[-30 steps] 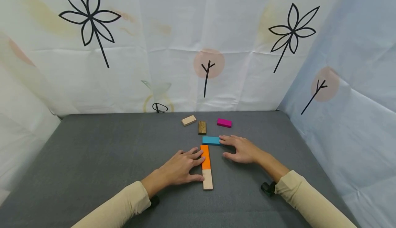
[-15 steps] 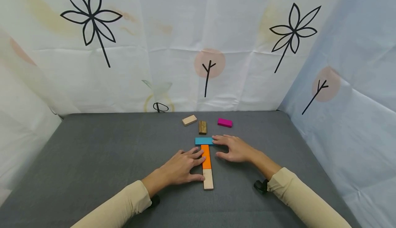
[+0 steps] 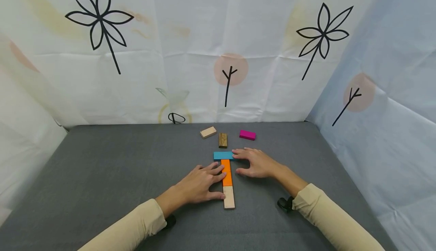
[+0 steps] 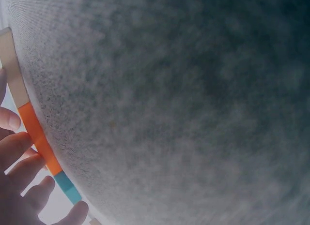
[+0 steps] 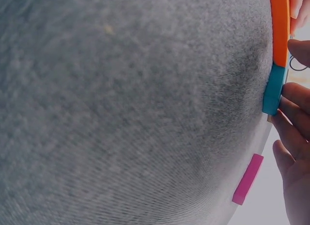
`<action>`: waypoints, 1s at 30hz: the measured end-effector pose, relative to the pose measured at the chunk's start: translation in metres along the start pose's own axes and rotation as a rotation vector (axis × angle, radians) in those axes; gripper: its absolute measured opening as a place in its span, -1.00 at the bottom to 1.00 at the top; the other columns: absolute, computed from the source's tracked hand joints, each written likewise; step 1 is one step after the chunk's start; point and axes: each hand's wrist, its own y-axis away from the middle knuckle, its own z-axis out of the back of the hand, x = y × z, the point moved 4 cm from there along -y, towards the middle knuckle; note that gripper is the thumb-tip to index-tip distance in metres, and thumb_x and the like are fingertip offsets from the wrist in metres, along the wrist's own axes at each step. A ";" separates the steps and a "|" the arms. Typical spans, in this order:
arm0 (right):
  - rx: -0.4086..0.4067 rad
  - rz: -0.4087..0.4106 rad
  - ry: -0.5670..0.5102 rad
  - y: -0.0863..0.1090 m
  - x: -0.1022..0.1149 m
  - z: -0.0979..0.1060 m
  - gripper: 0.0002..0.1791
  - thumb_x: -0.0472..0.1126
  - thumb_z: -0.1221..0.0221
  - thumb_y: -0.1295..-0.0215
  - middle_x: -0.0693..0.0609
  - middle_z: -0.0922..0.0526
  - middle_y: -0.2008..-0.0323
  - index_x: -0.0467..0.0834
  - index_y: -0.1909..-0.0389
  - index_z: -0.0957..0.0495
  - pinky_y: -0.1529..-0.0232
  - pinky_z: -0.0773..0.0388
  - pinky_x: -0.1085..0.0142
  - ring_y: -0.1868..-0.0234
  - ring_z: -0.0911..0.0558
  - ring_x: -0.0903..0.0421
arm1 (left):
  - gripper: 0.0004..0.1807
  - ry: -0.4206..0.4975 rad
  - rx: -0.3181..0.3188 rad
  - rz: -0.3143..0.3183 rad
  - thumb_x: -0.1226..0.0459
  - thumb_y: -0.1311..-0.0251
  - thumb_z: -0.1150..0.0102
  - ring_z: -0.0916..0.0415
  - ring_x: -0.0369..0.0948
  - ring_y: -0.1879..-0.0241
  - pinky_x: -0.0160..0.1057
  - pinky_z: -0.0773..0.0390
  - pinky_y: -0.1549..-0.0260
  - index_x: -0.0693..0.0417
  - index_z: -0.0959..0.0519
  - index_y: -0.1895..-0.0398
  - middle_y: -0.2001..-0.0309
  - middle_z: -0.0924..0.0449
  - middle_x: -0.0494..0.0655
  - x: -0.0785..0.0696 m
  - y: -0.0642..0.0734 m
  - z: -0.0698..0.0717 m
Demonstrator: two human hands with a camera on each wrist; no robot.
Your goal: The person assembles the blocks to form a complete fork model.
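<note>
No text, label, brand, number or sign can be read.

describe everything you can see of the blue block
The blue block is a plain, flat, rectangular bar, evenly coloured, perhaps painted wood. It lies flat on the grey tabletop, crosswise at the far end of the orange block, its near long side meeting that end to form a T. The right hand touches its right end with the fingertips, partly hiding it.

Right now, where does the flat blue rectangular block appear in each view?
Head: flat blue rectangular block, just right of centre, below mid-height.
Left wrist: blue block, lower left.
Right wrist: blue block, right side, near mid-height.
Shared landmark: the flat orange rectangular block adjoining it.
</note>
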 end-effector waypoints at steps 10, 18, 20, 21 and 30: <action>0.007 0.003 -0.015 0.000 0.001 0.002 -0.37 0.08 -0.24 -0.33 -0.12 -0.43 -0.37 -0.23 -0.29 -0.52 -0.28 -0.23 -0.27 -0.36 -0.36 -0.34 | -0.20 0.005 0.003 0.004 -0.32 -0.29 -0.01 -0.13 -0.07 -0.49 0.15 -0.38 -0.18 -0.05 -0.38 -0.45 -0.48 -0.22 -0.09 0.001 0.001 0.000; -0.008 -0.015 -0.034 0.004 0.000 0.001 -0.27 0.12 -0.26 -0.31 -0.12 -0.37 -0.41 -0.22 -0.38 -0.42 -0.28 -0.31 -0.18 -0.36 -0.40 -0.19 | -0.19 -0.005 0.008 0.001 -0.33 -0.29 0.02 -0.12 -0.08 -0.49 0.13 -0.38 -0.18 -0.07 -0.37 -0.45 -0.49 -0.22 -0.10 0.000 -0.001 -0.002; -0.004 -0.030 -0.042 0.006 0.000 0.000 -0.24 0.14 -0.25 -0.32 -0.12 -0.34 -0.43 -0.21 -0.40 -0.39 -0.28 -0.31 -0.17 -0.37 -0.39 -0.19 | -0.19 -0.006 0.008 -0.001 -0.34 -0.29 0.03 -0.12 -0.08 -0.49 0.13 -0.38 -0.18 -0.07 -0.37 -0.45 -0.49 -0.21 -0.10 0.000 -0.001 -0.002; -0.001 -0.035 -0.045 0.006 0.000 -0.001 -0.24 0.14 -0.25 -0.32 -0.13 -0.33 -0.44 -0.21 -0.41 -0.38 -0.28 -0.31 -0.17 -0.37 -0.39 -0.19 | -0.19 -0.007 0.008 -0.002 -0.34 -0.29 0.03 -0.12 -0.08 -0.49 0.13 -0.38 -0.18 -0.07 -0.38 -0.45 -0.49 -0.21 -0.10 0.000 -0.001 -0.002; -0.001 -0.018 -0.070 0.003 -0.001 -0.005 -0.24 0.14 -0.25 -0.33 -0.13 -0.30 -0.45 -0.21 -0.41 -0.38 -0.29 -0.31 -0.15 -0.40 -0.36 -0.19 | -0.19 -0.011 0.007 -0.002 -0.33 -0.30 0.03 -0.12 -0.09 -0.49 0.12 -0.39 -0.17 -0.06 -0.37 -0.45 -0.49 -0.22 -0.10 0.001 0.000 -0.001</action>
